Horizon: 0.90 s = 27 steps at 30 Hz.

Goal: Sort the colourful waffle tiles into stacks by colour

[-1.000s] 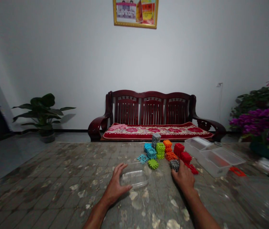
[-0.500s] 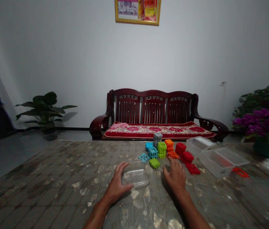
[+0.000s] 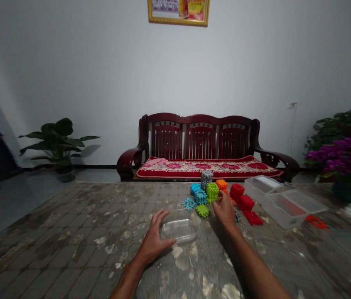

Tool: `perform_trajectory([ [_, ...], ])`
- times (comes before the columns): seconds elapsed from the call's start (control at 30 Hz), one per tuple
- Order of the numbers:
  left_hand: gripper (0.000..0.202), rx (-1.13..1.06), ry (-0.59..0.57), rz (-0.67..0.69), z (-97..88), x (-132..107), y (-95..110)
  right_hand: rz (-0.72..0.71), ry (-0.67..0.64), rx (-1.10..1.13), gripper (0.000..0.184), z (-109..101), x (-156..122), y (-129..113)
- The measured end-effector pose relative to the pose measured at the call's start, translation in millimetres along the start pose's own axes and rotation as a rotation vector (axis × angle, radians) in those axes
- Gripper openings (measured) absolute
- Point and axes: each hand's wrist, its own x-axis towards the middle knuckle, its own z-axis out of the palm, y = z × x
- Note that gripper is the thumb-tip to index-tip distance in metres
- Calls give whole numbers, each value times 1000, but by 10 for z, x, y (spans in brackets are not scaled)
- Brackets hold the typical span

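Observation:
A clear plastic container (image 3: 181,228) stands on the table in front of me. My left hand (image 3: 156,236) grips its left end, fingers at the back rim and thumb at the front. My right hand (image 3: 225,209) reaches to a stack of green interlocking pieces (image 3: 212,192), its thumb and fingers closed at the stack's right edge. One loose green piece (image 3: 202,211) lies flat between the container and the stack. Blue pieces (image 3: 200,197) are stacked to the left, a grey stack (image 3: 207,179) stands behind, and orange pieces (image 3: 222,184) are partly hidden by my right hand.
Red pieces (image 3: 246,203) lie to the right of my right hand, with a grey piece (image 3: 237,214) beside them. An open clear box (image 3: 283,214) stands farther right, near orange-handled scissors (image 3: 316,221). Beyond the table is a wooden bench (image 3: 200,143).
My right hand has moved forward to the green stack, its fingers drawing in. A grey piece beside my right hand has come into sight. The left hand stays at the container.

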Motion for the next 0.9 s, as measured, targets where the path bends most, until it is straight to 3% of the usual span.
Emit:
perform_trajectory([
  [0.27, 79, 15, -3, -10, -3, 6, 24, 116, -89, -202, 69, -100, 433, -251],
  [0.4, 79, 21, -5, -26, -3, 1, 45, 204, -153, -239, 74, -99, 484, -367],
  [0.9, 80, 48, -16, -35, -1, 1, 59, 232, -216, -284, 68, -90, 544, -446],
])
